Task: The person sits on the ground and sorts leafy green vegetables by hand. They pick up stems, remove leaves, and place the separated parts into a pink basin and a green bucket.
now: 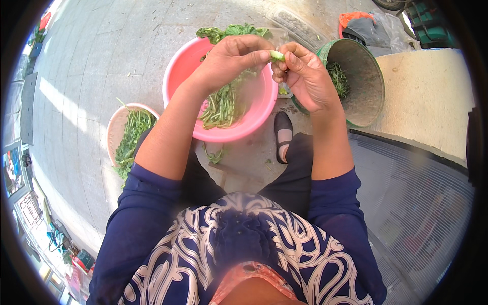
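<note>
My left hand (244,55) and my right hand (303,72) meet above the right rim of a pink plastic basin (267,112). Between their fingertips they grip a short pale-green piece of vegetable stem (277,55). Below them, the basin holds a bundle of green stems (221,108), with broad green leaves (244,30) lying at its far rim. Part of the basin is hidden by my left forearm.
A pale pink basket (110,133) of leafy greens (133,133) stands at the left. A tilted green bucket (366,84) with stems inside is at the right, beside a cream-coloured block (423,95). Clear plastic trays (297,28) lie beyond. My shoe (283,126) rests near the basin.
</note>
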### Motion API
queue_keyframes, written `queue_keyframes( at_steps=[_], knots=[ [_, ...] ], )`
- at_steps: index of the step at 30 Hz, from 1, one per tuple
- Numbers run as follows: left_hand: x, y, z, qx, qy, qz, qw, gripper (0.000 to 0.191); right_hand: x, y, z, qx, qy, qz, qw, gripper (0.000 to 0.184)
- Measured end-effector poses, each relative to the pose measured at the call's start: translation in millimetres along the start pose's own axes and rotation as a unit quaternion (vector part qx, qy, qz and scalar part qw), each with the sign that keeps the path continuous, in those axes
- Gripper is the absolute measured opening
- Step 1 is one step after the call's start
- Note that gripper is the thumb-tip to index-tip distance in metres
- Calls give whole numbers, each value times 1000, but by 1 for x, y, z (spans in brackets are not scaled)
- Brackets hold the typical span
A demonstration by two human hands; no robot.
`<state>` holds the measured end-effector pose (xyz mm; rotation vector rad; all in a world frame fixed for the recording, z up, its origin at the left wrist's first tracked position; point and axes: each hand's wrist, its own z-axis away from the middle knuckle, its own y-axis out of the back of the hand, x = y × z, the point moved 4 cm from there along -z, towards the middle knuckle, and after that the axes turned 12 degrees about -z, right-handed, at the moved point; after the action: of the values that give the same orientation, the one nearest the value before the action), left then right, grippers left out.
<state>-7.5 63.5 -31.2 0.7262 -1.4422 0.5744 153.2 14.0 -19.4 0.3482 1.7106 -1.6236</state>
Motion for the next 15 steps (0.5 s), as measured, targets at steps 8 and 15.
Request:
queue_keyframes(
  at_steps=[8,15],
  knots=[
    [3,-10,4,-13,-2,49,999,19,1,0,-7,-1,16,9,1000,19],
    [5,1,6,-41,8,55,998,20,-2,-8,-3,-35,-3,64,997,22]
  ],
)
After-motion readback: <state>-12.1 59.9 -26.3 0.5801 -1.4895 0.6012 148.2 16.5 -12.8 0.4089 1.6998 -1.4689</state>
